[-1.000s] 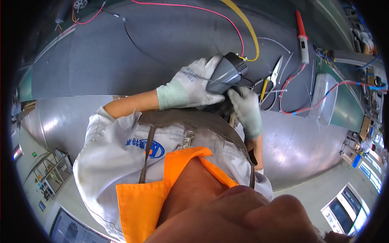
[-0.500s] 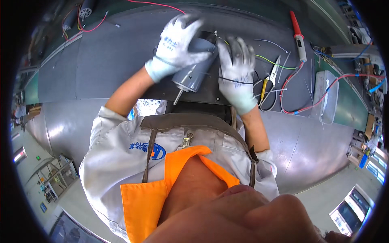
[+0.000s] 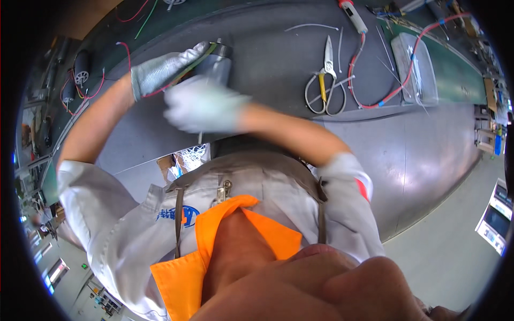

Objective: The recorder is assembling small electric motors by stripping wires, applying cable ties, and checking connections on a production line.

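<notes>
A grey cylindrical motor (image 3: 221, 68) lies on the dark work surface with its metal shaft toward me. My left hand (image 3: 170, 65), in a white glove, is at the motor's far end with its fingers drawn together around a green-yellow wire (image 3: 194, 65). A red wire (image 3: 156, 91) runs back beneath the same hand. My right hand (image 3: 199, 104), gloved too, crosses over to the left and covers much of the motor. Motion blurs its fingers, so I cannot see whether they hold anything.
Yellow-and-metal scissors (image 3: 324, 80) lie to the right among loose white cable ties (image 3: 340, 51). Farther right are a red-and-white tool (image 3: 353, 16) with a red cable (image 3: 350, 72) and a clear plastic box (image 3: 409, 69). Another motor (image 3: 81, 67) with wires sits at the far left.
My view has shifted, so the bench looks displaced. The right hand has swung left across the motor. The left hand has left the motor's side and closed around the wires near its far end.
</notes>
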Tool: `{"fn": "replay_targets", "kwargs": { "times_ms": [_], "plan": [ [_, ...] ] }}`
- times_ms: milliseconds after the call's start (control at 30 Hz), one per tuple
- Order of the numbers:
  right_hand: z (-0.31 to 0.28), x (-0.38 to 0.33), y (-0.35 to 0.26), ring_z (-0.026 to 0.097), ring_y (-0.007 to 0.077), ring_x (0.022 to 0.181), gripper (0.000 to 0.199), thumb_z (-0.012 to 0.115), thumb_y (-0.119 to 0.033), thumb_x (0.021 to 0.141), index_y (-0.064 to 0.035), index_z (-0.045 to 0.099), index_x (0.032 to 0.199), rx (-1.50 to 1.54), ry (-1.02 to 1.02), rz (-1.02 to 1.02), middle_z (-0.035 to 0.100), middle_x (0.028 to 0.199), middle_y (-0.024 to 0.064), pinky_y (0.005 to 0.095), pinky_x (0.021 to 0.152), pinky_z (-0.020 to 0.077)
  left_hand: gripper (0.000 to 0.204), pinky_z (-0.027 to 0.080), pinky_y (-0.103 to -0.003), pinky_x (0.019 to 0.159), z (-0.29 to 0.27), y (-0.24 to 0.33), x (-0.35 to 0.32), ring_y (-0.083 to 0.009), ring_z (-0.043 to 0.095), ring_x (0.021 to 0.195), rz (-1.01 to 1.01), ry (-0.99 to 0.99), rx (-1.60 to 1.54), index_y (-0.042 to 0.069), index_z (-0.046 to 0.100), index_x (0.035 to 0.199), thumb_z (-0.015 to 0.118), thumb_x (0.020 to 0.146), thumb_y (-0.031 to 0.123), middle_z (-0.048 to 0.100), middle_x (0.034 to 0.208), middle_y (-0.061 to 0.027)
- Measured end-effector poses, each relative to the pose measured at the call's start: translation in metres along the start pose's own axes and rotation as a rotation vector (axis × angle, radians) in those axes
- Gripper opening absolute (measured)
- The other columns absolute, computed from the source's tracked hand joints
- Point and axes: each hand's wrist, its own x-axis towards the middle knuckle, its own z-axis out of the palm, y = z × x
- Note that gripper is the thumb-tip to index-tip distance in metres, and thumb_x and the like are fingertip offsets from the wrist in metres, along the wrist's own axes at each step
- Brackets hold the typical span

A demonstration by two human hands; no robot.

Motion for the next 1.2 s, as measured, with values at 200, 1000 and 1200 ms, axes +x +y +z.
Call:
{"fn": "replay_targets", "kwargs": {
  "times_ms": [200, 1000, 1200],
  "plan": [
    [0.062, 0.022, -0.037, 0.07, 0.0362, 0.092, 0.03, 0.069, -0.03, 0.084, -0.0028, 0.071, 0.096, -0.037, -0.532, -0.321, 0.071, 0.09, 0.0173, 0.0458, 0.081, 0.0556, 0.07, 0.04, -0.025, 0.056, -0.01, 0.036, 0.009, -0.0051, 0.046, 0.063, -0.511, -0.095, 0.122, 0.014, 0.065, 0.097, 0.036, 0.097, 0.077, 0.049, 0.075, 0.0058],
    [-0.228, -0.103, 0.102, 0.071, 0.0332, 0.078, 0.011, 0.064, -0.017, 0.085, -0.0071, 0.067, 0.089, -0.562, 0.253, 0.501, 0.071, 0.084, 0.0166, 0.0445, 0.074, 0.0558, 0.053, 0.035, -0.023, 0.05, -0.012, 0.063, 0.004, -0.0055, 0.044, 0.052, -0.481, -0.249, 0.038, 0.011, 0.065, 0.085, 0.054, 0.096, 0.062, 0.05, 0.063, 0.0036],
    [-0.079, -0.068, 0.027, 0.065, 0.0243, 0.078, 0.01, 0.061, -0.018, 0.085, -0.0126, 0.065, 0.092, -0.889, 0.132, 0.031, 0.064, 0.085, 0.0075, 0.043, 0.065, 0.0505, 0.038, 0.037, -0.02, 0.041, -0.029, 0.058, -0.008, -0.0037, 0.049, 0.047, -0.435, -0.274, -0.12, 0.008, 0.072, 0.1, 0.057, 0.099, 0.044, 0.055, 0.063, 0.0035]
  ]
}}
